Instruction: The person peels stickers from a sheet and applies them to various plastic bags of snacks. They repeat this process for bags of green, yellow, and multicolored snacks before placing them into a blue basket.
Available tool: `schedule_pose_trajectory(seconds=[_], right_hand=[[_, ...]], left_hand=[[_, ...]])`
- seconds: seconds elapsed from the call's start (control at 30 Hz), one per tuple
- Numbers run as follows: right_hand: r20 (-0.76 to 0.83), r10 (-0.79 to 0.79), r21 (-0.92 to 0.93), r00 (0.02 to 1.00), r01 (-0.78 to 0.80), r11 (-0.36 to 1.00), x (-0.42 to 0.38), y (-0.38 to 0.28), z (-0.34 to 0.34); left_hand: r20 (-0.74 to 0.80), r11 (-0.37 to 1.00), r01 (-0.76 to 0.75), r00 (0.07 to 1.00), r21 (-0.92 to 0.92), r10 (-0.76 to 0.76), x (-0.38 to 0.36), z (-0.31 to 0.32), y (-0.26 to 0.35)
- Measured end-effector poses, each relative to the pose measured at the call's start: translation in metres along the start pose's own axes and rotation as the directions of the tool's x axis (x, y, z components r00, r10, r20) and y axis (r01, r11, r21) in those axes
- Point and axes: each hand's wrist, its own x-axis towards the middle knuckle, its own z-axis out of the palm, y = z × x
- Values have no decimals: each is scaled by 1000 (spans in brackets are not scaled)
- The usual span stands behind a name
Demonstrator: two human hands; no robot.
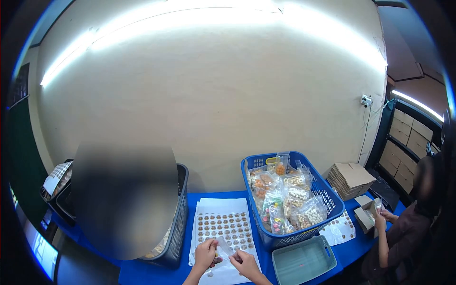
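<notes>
Low in the middle of the head view, my left hand [207,255] is closed on a small clear plastic bag [225,247]. Something dark and yellowish shows at its fingers, too small to name. On the bag's other side my right hand [245,265] pinches the plastic, fingers closed. Beneath both hands lies a white sheet of round brown stickers [223,219], set out in rows on the blue table. To the right of my hands stands a grey-green plastic tray [304,266].
A blue basket [327,202] of bagged snacks stands behind the tray. Left is a dark basket [179,232], partly hidden by a blurred patch. At right are stacked flat cartons [352,179], another sticker sheet [343,228], and a person [403,242] holding a bag at an open box [365,216].
</notes>
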Motion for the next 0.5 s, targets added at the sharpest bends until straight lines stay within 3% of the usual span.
schedule_pose_trajectory(seconds=[0.1, 0.17, 0.27, 0.37, 0.4, 0.43, 0.47, 0.5], right_hand=[[-97, -89, 19, 991, 91, 996, -3, 4, 2], [-82, -68, 38, 994, 71, 997, -5, 8, -1], [-73, 1, 103, 997, 7, 995, -16, 19, -6], [-42, 159, 127, 986, -152, 980, -30, 36, -9], [-28, 217, 126, 976, -212, 969, -34, 43, -5], [-222, 172, 251, 960, -114, 961, -40, 48, 6], [-294, 197, 211, 935, -138, 968, -44, 53, 10], [-363, 221, 173, 905, -167, 971, -48, 55, 12]], left_hand=[[25, 1000, -2, 1000, -6, 2, 1, 5, -7], [108, 998, 71, 992, -3, -70, 2, 5, -4], [152, 999, 16, 988, -49, -8, 1, 15, -1], [155, 976, -190, 966, -103, 205, 3, 42, -26], [50, 930, -361, 930, -71, 364, 4, 46, -18], [51, 940, -326, 942, -105, 332, -1, 47, -11], [56, 948, -286, 954, -140, 296, -10, 48, -6], [22, 901, -421, 905, -100, 425, -16, 51, -2]])
